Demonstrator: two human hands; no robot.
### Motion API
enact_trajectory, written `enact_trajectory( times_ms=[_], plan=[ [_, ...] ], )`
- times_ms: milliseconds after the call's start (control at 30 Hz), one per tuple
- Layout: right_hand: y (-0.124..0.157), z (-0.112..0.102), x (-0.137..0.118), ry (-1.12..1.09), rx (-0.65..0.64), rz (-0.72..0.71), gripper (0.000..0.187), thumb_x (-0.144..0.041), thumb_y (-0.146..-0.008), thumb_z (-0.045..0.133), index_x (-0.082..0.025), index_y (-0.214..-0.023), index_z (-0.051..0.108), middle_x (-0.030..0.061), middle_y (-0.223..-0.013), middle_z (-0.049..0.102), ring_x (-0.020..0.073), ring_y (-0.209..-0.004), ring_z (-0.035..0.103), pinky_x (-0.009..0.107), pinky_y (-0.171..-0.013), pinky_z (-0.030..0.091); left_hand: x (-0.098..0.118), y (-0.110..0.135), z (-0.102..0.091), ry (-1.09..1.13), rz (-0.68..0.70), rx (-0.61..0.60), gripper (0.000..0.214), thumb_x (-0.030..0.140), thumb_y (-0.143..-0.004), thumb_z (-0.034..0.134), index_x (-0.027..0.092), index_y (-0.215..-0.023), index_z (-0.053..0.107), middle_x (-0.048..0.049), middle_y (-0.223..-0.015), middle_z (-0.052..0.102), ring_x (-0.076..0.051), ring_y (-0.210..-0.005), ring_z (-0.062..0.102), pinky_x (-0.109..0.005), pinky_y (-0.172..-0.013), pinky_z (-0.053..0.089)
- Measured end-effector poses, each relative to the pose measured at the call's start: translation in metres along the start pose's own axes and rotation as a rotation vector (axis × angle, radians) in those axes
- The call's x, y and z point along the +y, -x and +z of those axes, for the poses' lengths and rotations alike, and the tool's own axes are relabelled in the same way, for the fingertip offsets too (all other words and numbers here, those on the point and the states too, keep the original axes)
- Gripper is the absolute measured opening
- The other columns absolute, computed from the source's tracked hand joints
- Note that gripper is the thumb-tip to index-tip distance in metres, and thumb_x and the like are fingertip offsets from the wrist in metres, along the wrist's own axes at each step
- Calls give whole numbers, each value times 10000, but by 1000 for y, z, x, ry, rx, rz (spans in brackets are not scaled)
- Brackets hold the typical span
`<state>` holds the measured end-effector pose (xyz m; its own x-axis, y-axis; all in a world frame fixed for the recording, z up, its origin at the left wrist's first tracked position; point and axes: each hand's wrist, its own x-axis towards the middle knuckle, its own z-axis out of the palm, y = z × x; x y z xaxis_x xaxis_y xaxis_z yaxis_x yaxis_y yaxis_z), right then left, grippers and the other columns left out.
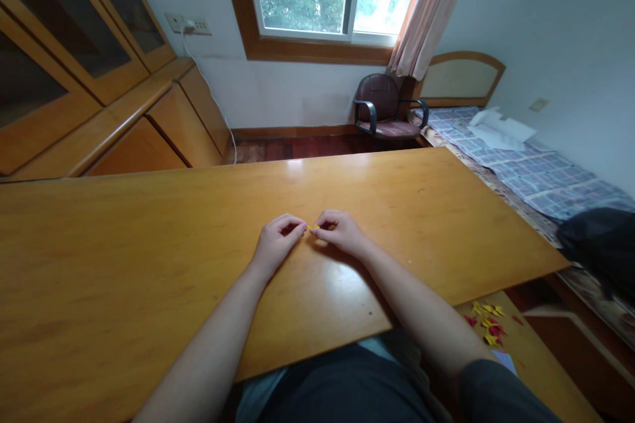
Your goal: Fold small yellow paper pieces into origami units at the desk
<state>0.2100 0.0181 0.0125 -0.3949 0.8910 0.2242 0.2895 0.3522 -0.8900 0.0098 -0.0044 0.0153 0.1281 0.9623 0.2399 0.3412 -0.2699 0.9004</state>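
Note:
My left hand (pixel 276 242) and my right hand (pixel 341 231) meet over the middle of a wide wooden table (pixel 149 244). Between their fingertips they pinch a tiny yellow piece of paper (pixel 313 227), most of it hidden by the fingers. Both hands have curled, closed fingers and rest on or just above the tabletop. My forearms reach in from the bottom edge of the view.
Several small red and yellow folded paper pieces (pixel 487 322) lie on a lower wooden surface at the right. A bed (pixel 536 172) with a dark bag (pixel 598 244) runs along the right wall. An armchair (pixel 384 109) stands under the window; wooden cabinets (pixel 89 79) line the left.

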Motion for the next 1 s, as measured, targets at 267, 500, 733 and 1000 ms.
enact_trajectory(
  times_ms=[267,500,733,1000],
  plan=[
    [1,-1,-3,32,-4,-62,120,-264,-806,698,-169,-733,694,14,-726,655,137,-694,583,259,-685,457,0,-1,1,193,-121,-52,235,380,-834,639,174,-738,697,-20,-704,679,-165,-703,631,-271,-707,501],
    [0,-1,-4,-17,1,11,189,-330,-800,704,-161,-725,666,3,-697,630,127,-673,547,251,-664,432,4,3,-2,-64,165,74,124,311,-882,638,204,-861,696,-29,-841,684,-161,-789,637,-276,-763,506],
    [1,-1,-5,-132,-15,80,228,-364,-785,715,-151,-729,658,-7,-680,596,119,-659,511,240,-628,402,7,4,-7,-277,359,50,140,254,-933,574,216,-952,707,-53,-891,694,-160,-812,639,-283,-799,516],
    [2,-1,-3,-149,-33,85,259,-398,-790,723,-153,-738,657,-10,-678,599,117,-651,506,242,-626,400,0,4,-10,-394,419,36,149,265,-937,583,241,-968,727,-55,-920,722,-178,-874,662,-293,-836,507]
  ],
)
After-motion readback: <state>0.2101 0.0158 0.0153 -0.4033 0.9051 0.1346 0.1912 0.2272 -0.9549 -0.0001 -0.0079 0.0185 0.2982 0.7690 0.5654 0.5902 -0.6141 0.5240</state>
